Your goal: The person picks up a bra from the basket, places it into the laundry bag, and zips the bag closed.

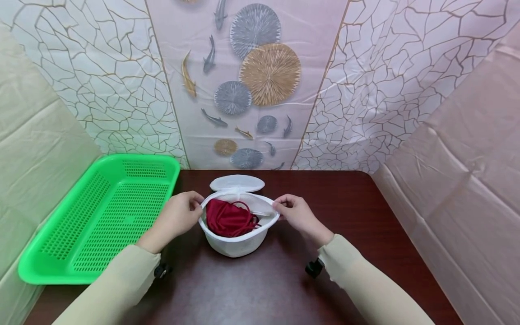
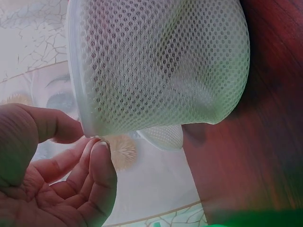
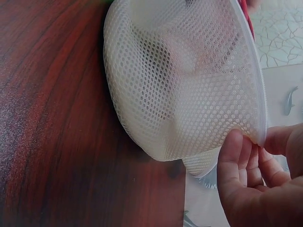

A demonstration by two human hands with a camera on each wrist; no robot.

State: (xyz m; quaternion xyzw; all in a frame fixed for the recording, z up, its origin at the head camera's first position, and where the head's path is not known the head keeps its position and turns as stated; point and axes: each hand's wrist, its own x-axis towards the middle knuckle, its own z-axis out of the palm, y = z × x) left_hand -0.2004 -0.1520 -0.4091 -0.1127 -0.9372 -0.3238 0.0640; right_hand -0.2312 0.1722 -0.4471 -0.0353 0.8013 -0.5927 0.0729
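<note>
A white mesh laundry bag (image 1: pixel 235 246) with a zippered rim stands on the table, its round lid (image 1: pixel 237 183) folded back behind it. Inside lies a bundle of dark red cloth (image 1: pixel 227 219) with thin straps. My left hand (image 1: pixel 180 216) pinches the rim at the left side between thumb and fingers; the left wrist view shows this hand (image 2: pixel 66 165) at the edge of the mesh. On the opposite side, my right hand (image 1: pixel 298 214) pinches the rim, and the right wrist view shows the fingertips (image 3: pixel 232 146) against the mesh.
A green plastic basket (image 1: pixel 174 180) with a slotted bottom stands to the left, close to my left forearm. The dark brown table (image 1: pixel 345 216) meets a patterned cloth backdrop (image 1: pixel 252 126) at the rear. Pale cloth walls (image 1: pixel 459 180) rise at both sides.
</note>
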